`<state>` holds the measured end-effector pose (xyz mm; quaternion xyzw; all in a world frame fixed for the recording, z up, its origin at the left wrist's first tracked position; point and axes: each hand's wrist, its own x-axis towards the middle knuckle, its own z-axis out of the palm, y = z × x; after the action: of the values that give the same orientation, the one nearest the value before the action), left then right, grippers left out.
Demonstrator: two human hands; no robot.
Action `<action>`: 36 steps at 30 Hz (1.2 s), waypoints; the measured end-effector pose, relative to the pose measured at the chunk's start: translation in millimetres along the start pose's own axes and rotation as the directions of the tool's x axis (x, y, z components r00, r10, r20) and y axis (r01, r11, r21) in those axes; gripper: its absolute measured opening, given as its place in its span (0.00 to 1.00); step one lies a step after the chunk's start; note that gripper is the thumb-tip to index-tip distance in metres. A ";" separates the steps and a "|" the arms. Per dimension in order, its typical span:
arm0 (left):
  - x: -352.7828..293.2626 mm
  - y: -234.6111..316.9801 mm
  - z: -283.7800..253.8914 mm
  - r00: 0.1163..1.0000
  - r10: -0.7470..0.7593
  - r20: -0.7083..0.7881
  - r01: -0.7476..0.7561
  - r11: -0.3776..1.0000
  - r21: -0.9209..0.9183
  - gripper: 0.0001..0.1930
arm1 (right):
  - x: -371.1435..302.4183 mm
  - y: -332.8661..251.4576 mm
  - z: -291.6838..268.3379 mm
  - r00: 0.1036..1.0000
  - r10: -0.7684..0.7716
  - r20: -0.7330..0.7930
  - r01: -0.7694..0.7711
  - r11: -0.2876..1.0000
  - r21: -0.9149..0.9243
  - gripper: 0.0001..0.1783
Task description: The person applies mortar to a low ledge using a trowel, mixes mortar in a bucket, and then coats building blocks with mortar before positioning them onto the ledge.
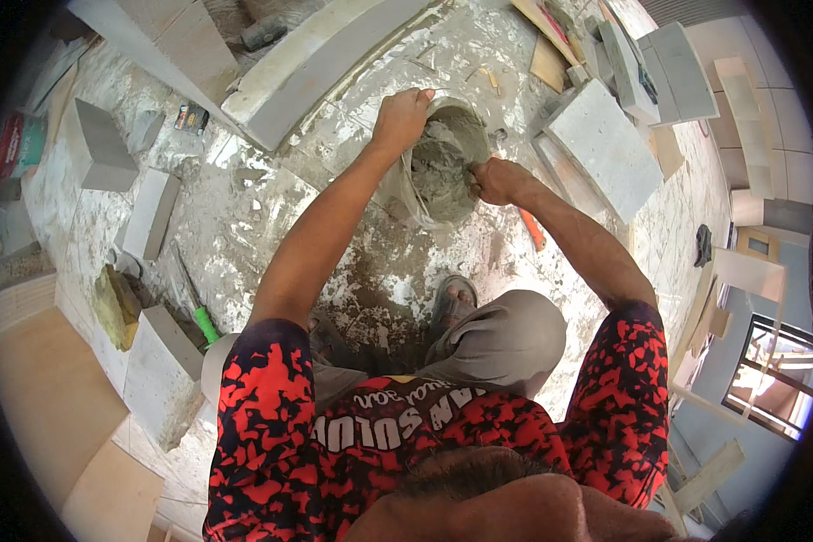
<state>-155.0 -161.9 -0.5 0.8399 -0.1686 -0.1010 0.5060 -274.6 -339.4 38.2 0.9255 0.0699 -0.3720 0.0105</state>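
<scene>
Bucket (465, 119) mouth-up, long axis steep

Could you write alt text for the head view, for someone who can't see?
A crouching person's left hand grips a bucket of grey mix, right hand at its right edge. Pale blocks lie around on a white-splotched floor.

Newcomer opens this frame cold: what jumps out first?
Probably the bucket of wet grey mix at upper centre, with the left hand gripping its upper-left rim and the right hand curled at its right side. Next, the red-and-black patterned shirt filling much of the lower picture. Then two bright accents on the splattered floor: a green handle at left and an orange one just below the right forearm.
</scene>
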 end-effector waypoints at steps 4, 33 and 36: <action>-0.2 -12.5 -12.2 0.999 0.001 -0.043 0.000 0.999 0.032 0.25 | -8.7 -14.1 -17.0 0.946 -0.014 -0.324 -0.071 0.965 -0.251 0.21; 1.4 -4.6 7.5 0.994 -0.009 -0.111 -0.001 0.996 -0.091 0.23 | 16.9 9.9 69.6 0.977 -0.094 -0.192 0.081 0.994 -0.071 0.24; 3.7 -6.6 -0.1 0.996 -0.023 -0.085 0.020 0.999 -0.036 0.23 | -22.0 -42.4 19.7 0.987 -0.152 -0.047 0.151 0.988 -0.033 0.25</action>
<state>-150.3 -160.5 -6.2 0.8361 -0.1360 -0.0735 0.5263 -309.6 -301.5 40.5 0.9262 0.1459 -0.3475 -0.0059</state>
